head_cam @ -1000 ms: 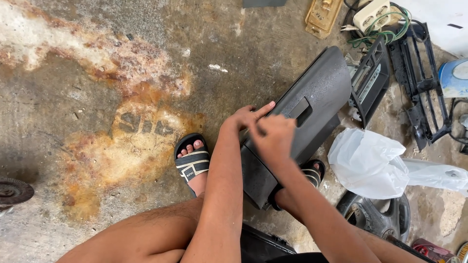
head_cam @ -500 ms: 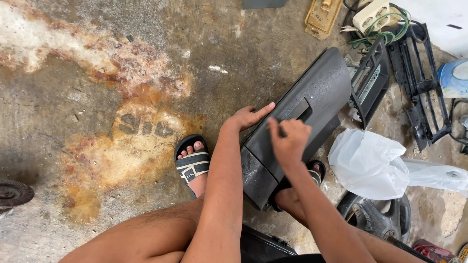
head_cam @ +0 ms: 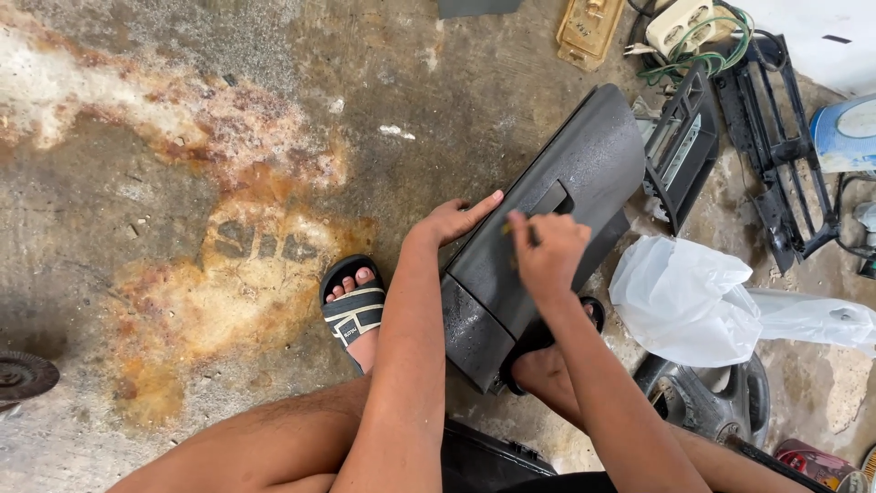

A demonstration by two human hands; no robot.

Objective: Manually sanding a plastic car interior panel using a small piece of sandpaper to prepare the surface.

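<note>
Bracing a dark grey plastic panel against the concrete floor, the person crouches over it with both hands on its upper face. This panel, a long moulded piece with a recessed handle, lies on the floor between the person's feet, its near end propped by the right foot and next to the sandalled left foot. Its long axis runs diagonally, from the near end at the lower left up to the rounded far end at the upper right, which points toward a black vent-like frame just beside it. The left hand lies flat and open along the panel's left edge, apparently to steady it; its grip is wide, pressing rather than clasping. The right hand is curled narrow, fingers pinched on what looks like a small slender tool, too hidden to identify, held near the recess. A crumpled white plastic bag lies to the right, a black grille beyond it, and a rust-coloured stain marks the floor at left.
</note>
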